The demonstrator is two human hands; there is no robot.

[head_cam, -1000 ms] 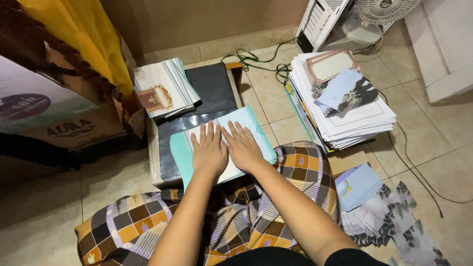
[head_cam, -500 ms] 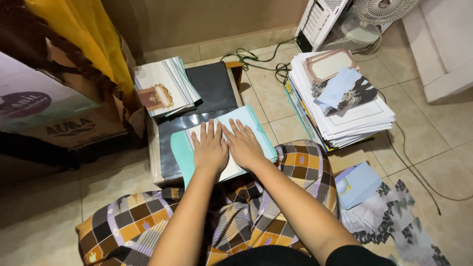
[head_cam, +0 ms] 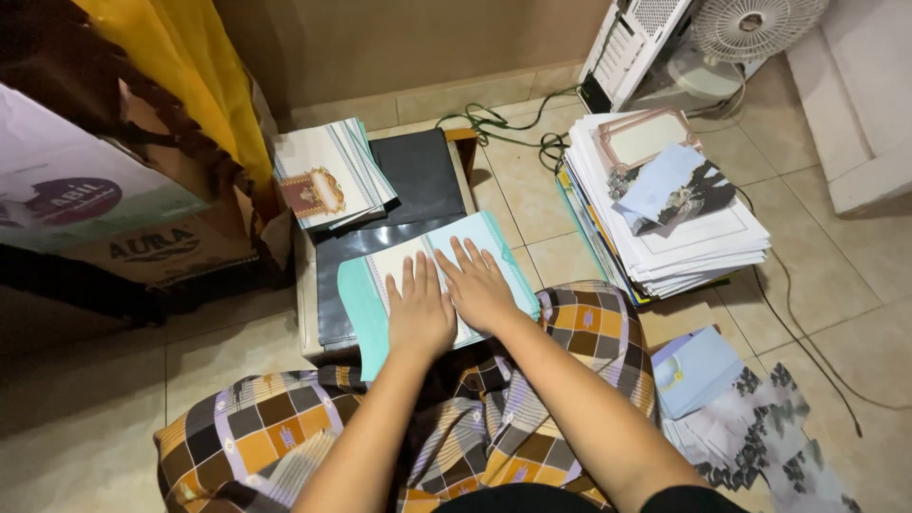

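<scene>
Both hands lie flat, palms down, on a teal-and-white card [head_cam: 494, 249] that rests on a dark plastic sheet [head_cam: 418, 180] over a low small table [head_cam: 306, 313]. My left hand [head_cam: 418, 309] presses the card's middle, fingers spread. Touching it on the right, my right hand [head_cam: 478, 287] covers the card's right half. Neither hand grips anything. A stack of printed cards [head_cam: 328, 173] with a gold emblem sits at the table's far left corner.
A tall pile of white sheets and cards [head_cam: 665, 214] stands on the tiled floor to the right. Blue envelopes [head_cam: 698, 370] and floral papers [head_cam: 769, 432] lie by my right knee. Cardboard box [head_cam: 95, 218], yellow cloth, fan [head_cam: 755, 24] and cables ring the area.
Both hands stay flat on the card, shifting only slightly. The view has drifted a little.
</scene>
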